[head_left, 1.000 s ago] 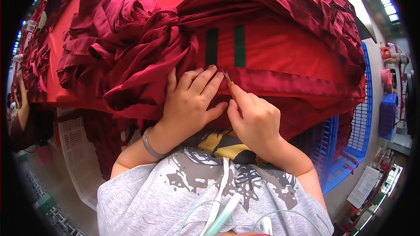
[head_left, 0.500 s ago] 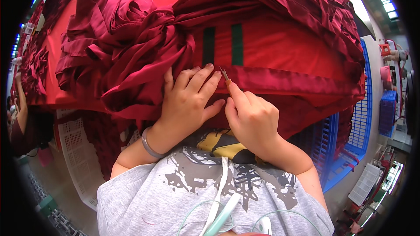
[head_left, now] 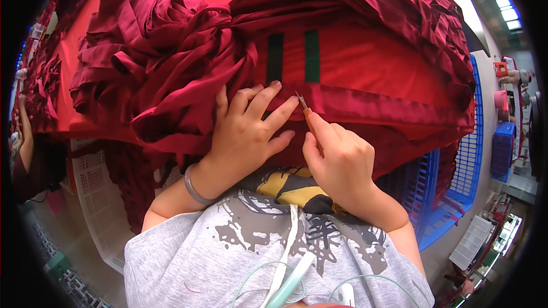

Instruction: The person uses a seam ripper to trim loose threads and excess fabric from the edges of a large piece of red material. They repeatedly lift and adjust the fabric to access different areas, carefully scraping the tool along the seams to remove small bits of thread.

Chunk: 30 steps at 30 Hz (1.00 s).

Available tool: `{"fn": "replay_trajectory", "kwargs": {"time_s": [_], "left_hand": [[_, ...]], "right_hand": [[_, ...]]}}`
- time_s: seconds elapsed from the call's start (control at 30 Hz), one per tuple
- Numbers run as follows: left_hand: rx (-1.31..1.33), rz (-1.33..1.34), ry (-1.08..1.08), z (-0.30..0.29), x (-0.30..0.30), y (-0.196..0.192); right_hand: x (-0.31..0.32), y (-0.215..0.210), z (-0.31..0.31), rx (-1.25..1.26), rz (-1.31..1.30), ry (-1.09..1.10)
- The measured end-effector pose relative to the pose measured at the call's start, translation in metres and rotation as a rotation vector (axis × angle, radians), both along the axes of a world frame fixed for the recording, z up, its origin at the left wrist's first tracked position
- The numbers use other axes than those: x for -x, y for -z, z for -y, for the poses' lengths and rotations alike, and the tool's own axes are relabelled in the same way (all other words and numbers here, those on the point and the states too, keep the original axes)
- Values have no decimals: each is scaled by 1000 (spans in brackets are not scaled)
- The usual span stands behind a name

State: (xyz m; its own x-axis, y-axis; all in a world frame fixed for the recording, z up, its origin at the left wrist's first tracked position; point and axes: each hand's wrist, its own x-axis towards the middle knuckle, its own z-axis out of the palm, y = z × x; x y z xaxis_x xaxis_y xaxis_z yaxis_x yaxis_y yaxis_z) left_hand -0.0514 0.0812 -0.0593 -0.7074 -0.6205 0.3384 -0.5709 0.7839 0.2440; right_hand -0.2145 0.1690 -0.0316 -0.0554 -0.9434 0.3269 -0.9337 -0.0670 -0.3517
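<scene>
A strip of dark red fabric (head_left: 365, 101) lies along the near side of a table covered in bright red cloth. My left hand (head_left: 244, 127) rests flat on it with the fingers spread, pressing the cloth down. Just to the right, my right hand (head_left: 342, 157) is closed round the brown handle of a seam ripper (head_left: 303, 104). Its forked metal tip points away from me, close to my left index fingertip. Whether the tip touches the cloth I cannot tell. A big gathered heap of the same dark red fabric (head_left: 154, 51) lies beyond my left hand.
Two dark green bars (head_left: 312, 57) mark the red table cover (head_left: 371, 51). A white basket (head_left: 97, 194) stands below the table at left, with dark red cloth hanging beside it. Blue crates (head_left: 465, 177) stand at right. Another person's arm (head_left: 26, 137) shows at far left.
My right hand has drawn back a little to the right and toward me with the seam ripper. My left index finger has shifted slightly right; the rest of that hand stays put.
</scene>
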Motion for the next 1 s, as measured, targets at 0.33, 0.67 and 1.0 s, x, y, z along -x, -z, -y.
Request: {"fn": "replay_trajectory", "kwargs": {"time_s": [0.33, 0.67, 1.0], "left_hand": [[-1, 23, 10, 0, -1, -2], [-3, 27, 21, 0, 0, -3], [14, 44, 31, 1, -5, 1]], "right_hand": [[4, 12, 7, 112, 133, 48], [9, 3, 23, 264, 158, 14], [23, 14, 69, -10, 102, -122]]}}
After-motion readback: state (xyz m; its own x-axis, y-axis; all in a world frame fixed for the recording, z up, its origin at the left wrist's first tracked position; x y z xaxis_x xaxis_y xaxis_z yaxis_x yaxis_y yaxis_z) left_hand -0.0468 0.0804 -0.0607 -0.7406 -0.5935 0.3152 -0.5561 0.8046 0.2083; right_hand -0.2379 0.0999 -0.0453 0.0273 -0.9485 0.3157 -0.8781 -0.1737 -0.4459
